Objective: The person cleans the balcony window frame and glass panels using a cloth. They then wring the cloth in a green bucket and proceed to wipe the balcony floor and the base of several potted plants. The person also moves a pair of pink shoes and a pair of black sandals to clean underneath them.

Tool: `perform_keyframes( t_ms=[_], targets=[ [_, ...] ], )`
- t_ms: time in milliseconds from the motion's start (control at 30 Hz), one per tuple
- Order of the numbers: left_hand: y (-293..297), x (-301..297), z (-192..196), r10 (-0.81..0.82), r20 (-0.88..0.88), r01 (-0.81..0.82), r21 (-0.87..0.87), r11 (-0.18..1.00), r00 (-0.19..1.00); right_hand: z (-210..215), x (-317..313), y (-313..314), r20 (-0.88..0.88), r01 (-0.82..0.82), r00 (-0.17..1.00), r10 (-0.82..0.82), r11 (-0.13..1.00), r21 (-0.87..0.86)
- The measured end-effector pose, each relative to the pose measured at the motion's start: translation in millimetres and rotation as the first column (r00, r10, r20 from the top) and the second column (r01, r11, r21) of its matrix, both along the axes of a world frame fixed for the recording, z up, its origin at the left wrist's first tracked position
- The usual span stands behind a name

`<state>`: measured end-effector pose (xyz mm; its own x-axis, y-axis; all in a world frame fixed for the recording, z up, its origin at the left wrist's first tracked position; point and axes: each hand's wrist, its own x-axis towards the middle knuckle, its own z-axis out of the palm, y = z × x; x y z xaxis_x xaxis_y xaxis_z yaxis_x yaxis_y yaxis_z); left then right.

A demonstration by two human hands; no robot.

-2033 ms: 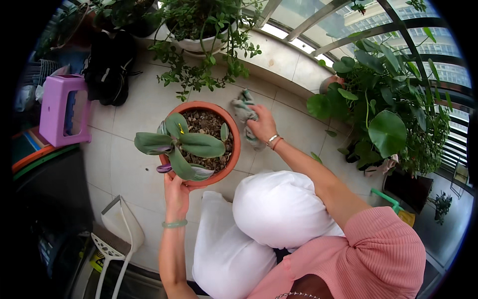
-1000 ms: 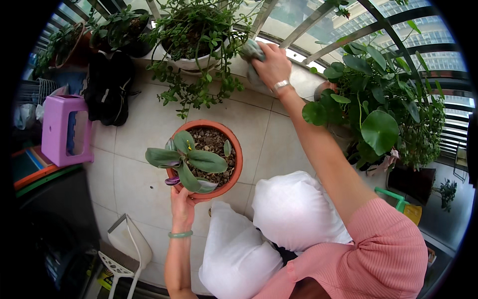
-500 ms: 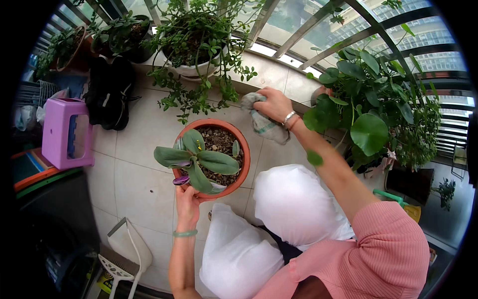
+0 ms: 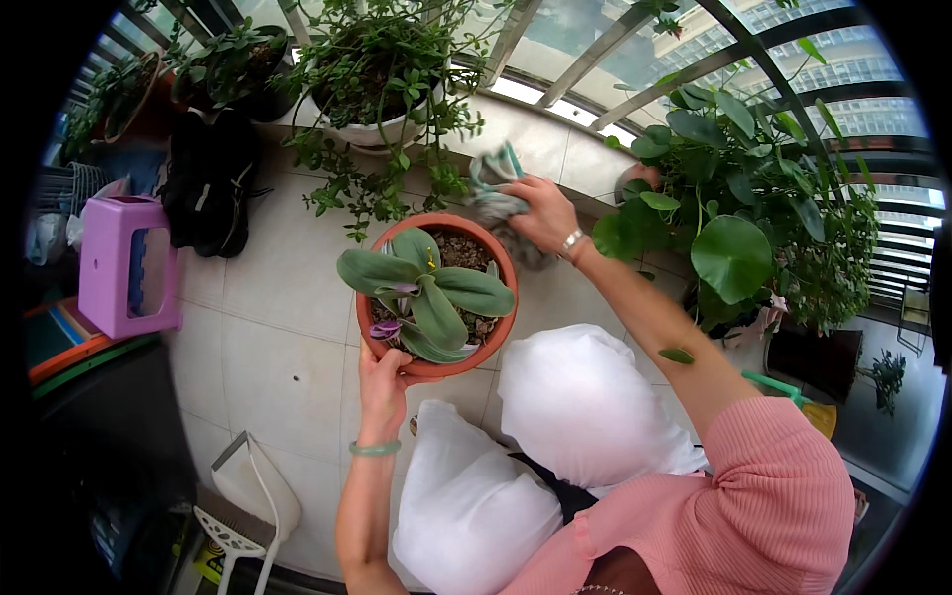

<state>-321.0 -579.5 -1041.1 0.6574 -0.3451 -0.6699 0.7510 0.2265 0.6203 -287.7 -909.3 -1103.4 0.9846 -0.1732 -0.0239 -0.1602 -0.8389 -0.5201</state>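
My left hand (image 4: 385, 379) grips the near left rim of a terracotta-coloured flowerpot (image 4: 508, 327). A plant with broad, thick green leaves (image 4: 434, 315) grows in it, with a small purple leaf (image 4: 386, 330) by my thumb and coarse soil (image 4: 466, 248) around. Beyond the pot's far right side, my right hand (image 4: 543, 212) is closed on a grey-green cloth (image 4: 496, 203), which is smeared by motion. Part of the cloth hangs below the hand, close to the pot's rim.
A white pot with a trailing plant (image 4: 382, 129) stands on the ledge ahead. Round-leaved plants (image 4: 734, 258) crowd the right, near my forearm. At left are black shoes (image 4: 213, 188) and a purple stool (image 4: 129, 268); a dustpan (image 4: 260, 486) with a brush stands lower left.
The pot has shifted right and away from me with my left hand, appearing lifted or tilted. My right hand and the cloth moved slightly left; the cloth changed shape.
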Motion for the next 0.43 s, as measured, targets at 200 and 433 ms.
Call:
perform_keyframes(
  t_ms=[200, 433],
  targets=[
    [-4.5, -5.2, -7.1, -0.039, -0.044, 0.040, 0.020, 0.999, 0.998, 33.0, 13.8, -62.5, 0.477, 0.471, 0.797, -0.370, 0.876, -0.107],
    [-0.8, -8.2, -12.2, -0.055, -0.041, 0.056, 0.039, 0.998, 0.998, -44.7, 50.6, -108.5, 0.232, 0.407, 0.891, -0.390, 0.913, -0.027]
  ],
)
